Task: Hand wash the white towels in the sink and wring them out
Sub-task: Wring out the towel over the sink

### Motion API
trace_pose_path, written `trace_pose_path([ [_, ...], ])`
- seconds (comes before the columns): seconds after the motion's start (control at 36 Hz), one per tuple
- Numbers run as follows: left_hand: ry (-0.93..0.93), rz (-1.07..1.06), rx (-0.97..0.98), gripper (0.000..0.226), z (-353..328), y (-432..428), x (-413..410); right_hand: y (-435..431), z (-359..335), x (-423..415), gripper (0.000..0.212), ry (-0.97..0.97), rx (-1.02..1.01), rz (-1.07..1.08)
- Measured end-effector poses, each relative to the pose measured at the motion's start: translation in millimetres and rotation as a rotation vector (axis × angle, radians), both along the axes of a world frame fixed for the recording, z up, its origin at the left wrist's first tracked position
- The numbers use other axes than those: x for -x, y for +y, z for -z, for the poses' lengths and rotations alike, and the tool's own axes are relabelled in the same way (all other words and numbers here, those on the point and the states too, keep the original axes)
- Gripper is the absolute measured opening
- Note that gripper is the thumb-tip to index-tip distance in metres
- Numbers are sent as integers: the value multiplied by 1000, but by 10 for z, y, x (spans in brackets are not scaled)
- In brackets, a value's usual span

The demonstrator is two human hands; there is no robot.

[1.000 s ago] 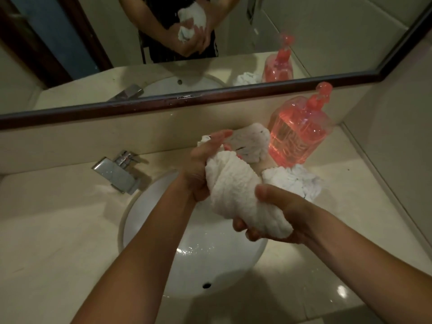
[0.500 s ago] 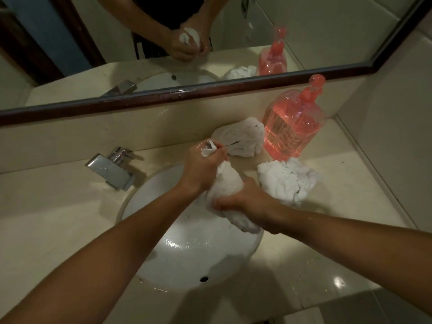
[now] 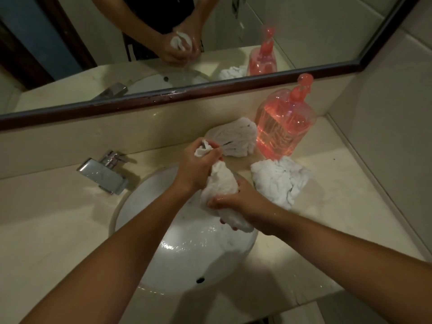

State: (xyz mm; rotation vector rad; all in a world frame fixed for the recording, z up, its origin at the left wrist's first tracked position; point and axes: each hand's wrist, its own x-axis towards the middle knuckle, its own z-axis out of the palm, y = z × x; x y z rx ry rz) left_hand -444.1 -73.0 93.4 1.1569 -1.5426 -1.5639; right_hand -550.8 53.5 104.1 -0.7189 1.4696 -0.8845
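Observation:
A wet white towel [image 3: 221, 185] is twisted into a thick roll above the far right part of the round white sink [image 3: 182, 260]. My left hand [image 3: 196, 167] is closed around its upper end, where a small tuft sticks out. My right hand [image 3: 240, 204] grips its lower end, fingers wrapped over it. Two more white towels lie bunched on the counter: one [image 3: 236, 136] by the back wall, one [image 3: 280, 178] to the right of the sink.
A pink soap pump bottle [image 3: 284, 127] stands at the back right by the towels. The chrome tap [image 3: 102, 174] is at the sink's left rear. A mirror [image 3: 304, 31] with a dark frame runs along the wall. The beige counter [image 3: 46, 218] ends close in front.
Both hands have come lower and closer together over the sink, and the towel is twisted tighter and thinner. My right hand has turned over onto the towel's lower end.

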Motion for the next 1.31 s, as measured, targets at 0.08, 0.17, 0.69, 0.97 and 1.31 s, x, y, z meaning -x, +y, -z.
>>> trace_pose_path([
  [0.08,51,-33,-70,7,7,65,-1,87,-111,146,47,-29,-62,-9],
  [0.17,77,-116,-135,8,22,154,71,185,-199,344,30,-105,-102,124],
  [0.69,-31,87,-325,57,-18,1044,2248,877,243,2088,44,-59,-59,1173],
  [0.97,-154,226,-351,74,606,995,3338,925,816,2972,43,-39,-118,1314],
  [1.31,-316,288,7,39,586,1090,3199,842,901,2969,53,510,-240,1234],
])
